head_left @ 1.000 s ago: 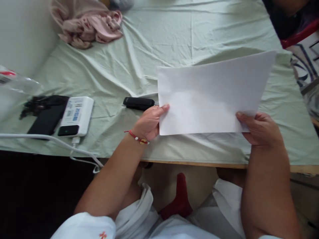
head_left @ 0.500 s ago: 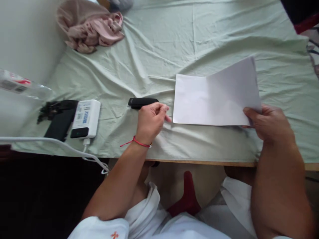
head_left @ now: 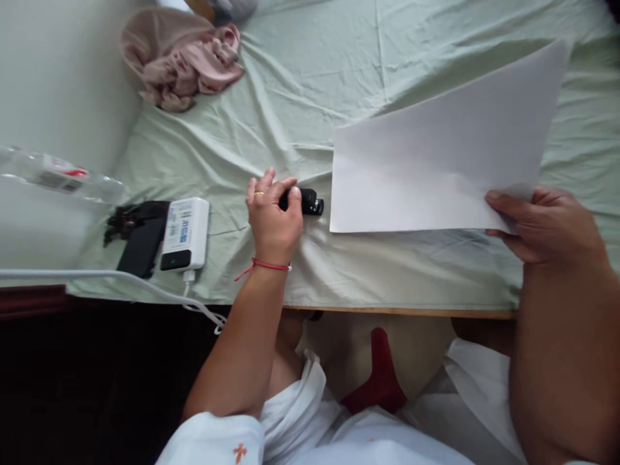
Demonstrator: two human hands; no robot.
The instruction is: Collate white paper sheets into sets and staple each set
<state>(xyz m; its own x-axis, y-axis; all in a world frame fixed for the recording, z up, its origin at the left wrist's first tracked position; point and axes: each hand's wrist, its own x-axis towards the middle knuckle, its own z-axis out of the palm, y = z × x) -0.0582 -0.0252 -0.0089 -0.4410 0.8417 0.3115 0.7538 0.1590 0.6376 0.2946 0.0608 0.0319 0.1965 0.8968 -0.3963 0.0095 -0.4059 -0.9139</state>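
Note:
My left hand is over a small black stapler lying on the green cloth, its thumb and fingers closed around the body. The stapler's right end, with a bit of bright metal, shows past the thumb; the rest is hidden under the hand. My right hand pinches the lower right part of some white paper, thumb on top and fingers beneath. The paper's left edge is low by the cloth, just right of the stapler, while its right side is lifted and bent upward. How many sheets there are, I cannot tell.
A white power bank with a plugged-in cable sits left, beside a black phone-like slab. Behind them lies a clear plastic bottle. Crumpled pink fabric lies at the back left. The green cloth reaches the table's front edge.
My left hand has moved a little left and up, from beside the stapler onto it, and gripped it. My right hand has raised the paper's right side higher and moved slightly right.

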